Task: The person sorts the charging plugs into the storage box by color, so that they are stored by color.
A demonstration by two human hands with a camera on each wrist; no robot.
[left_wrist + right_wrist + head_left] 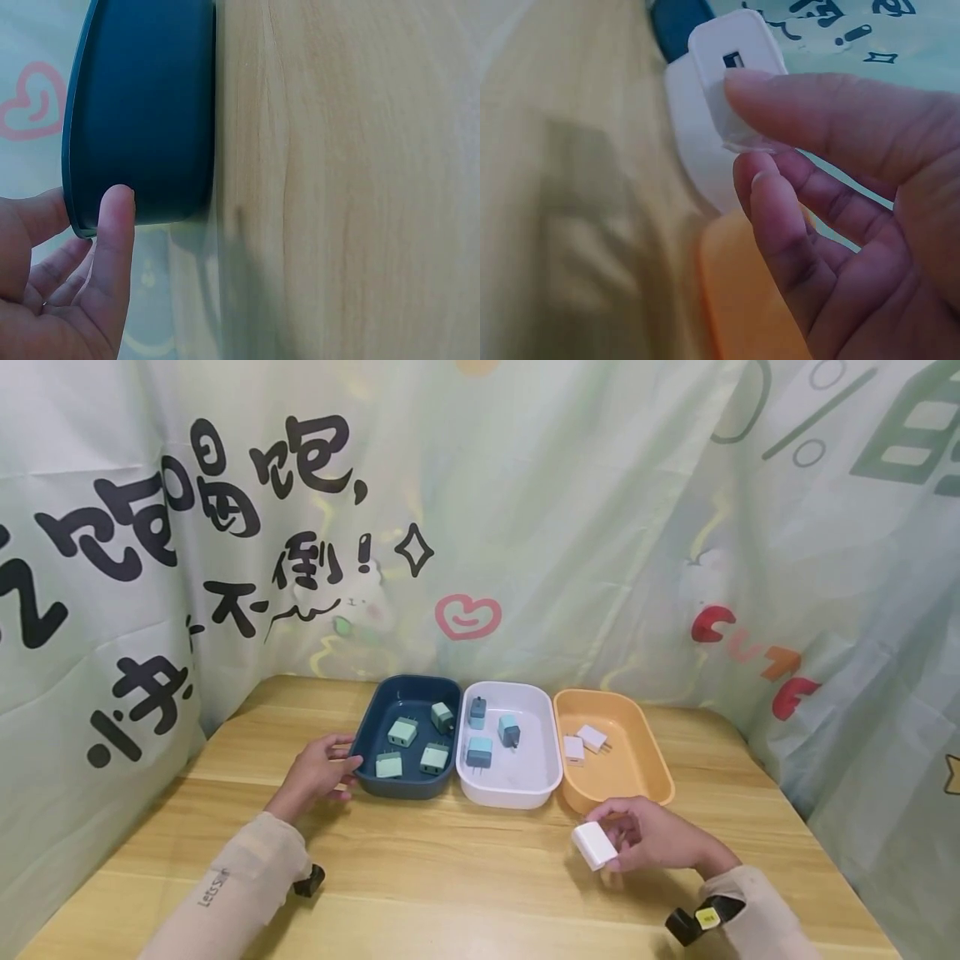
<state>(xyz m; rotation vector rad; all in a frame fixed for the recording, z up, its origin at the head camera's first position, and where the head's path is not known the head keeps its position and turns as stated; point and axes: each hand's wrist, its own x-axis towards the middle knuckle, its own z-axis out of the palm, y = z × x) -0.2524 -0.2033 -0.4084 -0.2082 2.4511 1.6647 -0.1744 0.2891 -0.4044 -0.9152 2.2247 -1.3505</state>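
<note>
A white USB charger plug (pixel 595 845) is pinched between the thumb and fingers of my right hand (pixel 660 837), just in front of the orange tray. Its slot-shaped port shows beside the thumb in the right wrist view. At the near left corner of the dark blue tray (pixel 408 787), my left hand (pixel 318 772) grips the rim, with digits on either side of it in the left wrist view. Several pale green charger plugs (pixel 402 732) lie in that tray. Blue charger plugs (pixel 480 751) lie in the white tray (pixel 513 797), and two white plugs (pixel 592 738) in the orange tray (pixel 652 760).
The three trays stand side by side on a wooden table (pixel 420 877). Behind them hangs a pale green printed cloth (pixel 570 527), which also drapes along the left and right sides.
</note>
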